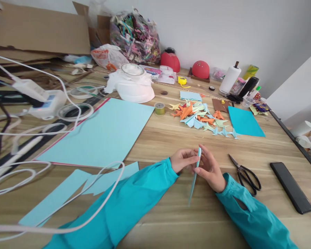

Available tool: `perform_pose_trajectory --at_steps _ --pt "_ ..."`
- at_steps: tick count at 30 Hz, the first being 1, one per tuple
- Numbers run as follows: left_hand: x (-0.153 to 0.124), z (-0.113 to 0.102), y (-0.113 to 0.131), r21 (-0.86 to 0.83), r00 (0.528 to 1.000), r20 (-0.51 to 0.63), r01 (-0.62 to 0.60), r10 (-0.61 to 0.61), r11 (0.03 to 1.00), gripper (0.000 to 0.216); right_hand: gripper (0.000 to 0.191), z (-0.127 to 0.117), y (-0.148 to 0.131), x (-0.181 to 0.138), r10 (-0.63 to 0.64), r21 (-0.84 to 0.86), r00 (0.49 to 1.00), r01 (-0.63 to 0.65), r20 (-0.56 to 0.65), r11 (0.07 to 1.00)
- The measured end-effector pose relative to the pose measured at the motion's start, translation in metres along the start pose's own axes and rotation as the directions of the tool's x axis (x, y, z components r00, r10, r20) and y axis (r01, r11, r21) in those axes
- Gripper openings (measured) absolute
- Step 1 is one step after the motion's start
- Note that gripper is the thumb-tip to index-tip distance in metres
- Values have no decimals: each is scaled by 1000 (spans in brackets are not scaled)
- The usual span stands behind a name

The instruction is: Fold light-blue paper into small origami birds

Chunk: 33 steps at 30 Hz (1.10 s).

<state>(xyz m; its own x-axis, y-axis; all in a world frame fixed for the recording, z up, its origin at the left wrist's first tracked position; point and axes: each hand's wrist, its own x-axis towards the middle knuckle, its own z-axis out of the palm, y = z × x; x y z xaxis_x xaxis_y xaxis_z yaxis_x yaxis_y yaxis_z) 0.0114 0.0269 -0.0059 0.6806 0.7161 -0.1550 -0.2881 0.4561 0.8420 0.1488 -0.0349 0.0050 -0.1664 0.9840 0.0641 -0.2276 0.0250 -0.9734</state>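
Pinching one paper strip (193,185) between left hand (182,159) and right hand (210,169) (scissors (245,173): one).

- A wooden table (171,138) is seen strewn with craft supplies.
- A large pale-blue sheet (101,133) is laid left of centre.
- Scissors (245,174) and a black phone (291,186) are placed at right.

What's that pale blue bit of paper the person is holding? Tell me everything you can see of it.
The paper piece is thin and pale blue. It is seen almost edge-on, so it shows as a long narrow sliver. It is steeply tilted over the wooden table. The left hand and right hand pinch its upper part from either side, and its lower end slants down toward the camera. Any folds are too fine to make out.
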Motion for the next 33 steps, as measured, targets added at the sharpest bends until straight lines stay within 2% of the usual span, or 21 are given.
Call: perform_pose_trajectory --at_steps 10,15,20,25,28,31,33 --pt "-2 0 4 -46 999 -35 14 -16 999 33 66 -5 1 -1 -13 16 998 14 -67 1000" --pt "1 -3 1 -103 993 -120 -4 -9 995 32 54 -10 6 0 35 64 978 -22 -208 998" --pt "3 -6 -1 -151 975 -222 -34 0 988 26 32 -15 8 4 -32 11 930 39 -367 999" --pt "3 -7 4 -161 969 -248 -35 -6 986 29 22 -18 6 6 25 -38 891 -47 -454 998" --pt "6 -7 5 -78 933 -353 -106 72 991 25 23 -17 4 7 -28 -166 872 -62 -489 984" --pt "9 -10 3 137 853 -453 -221 259 966 31 24 -17 4 7 -87 -325 880 -79 -467 942" --pt "10 -14 1 308 806 -449 -265 386 913 35 23 -17 6 6 -110 -431 887 -106 -448 896"
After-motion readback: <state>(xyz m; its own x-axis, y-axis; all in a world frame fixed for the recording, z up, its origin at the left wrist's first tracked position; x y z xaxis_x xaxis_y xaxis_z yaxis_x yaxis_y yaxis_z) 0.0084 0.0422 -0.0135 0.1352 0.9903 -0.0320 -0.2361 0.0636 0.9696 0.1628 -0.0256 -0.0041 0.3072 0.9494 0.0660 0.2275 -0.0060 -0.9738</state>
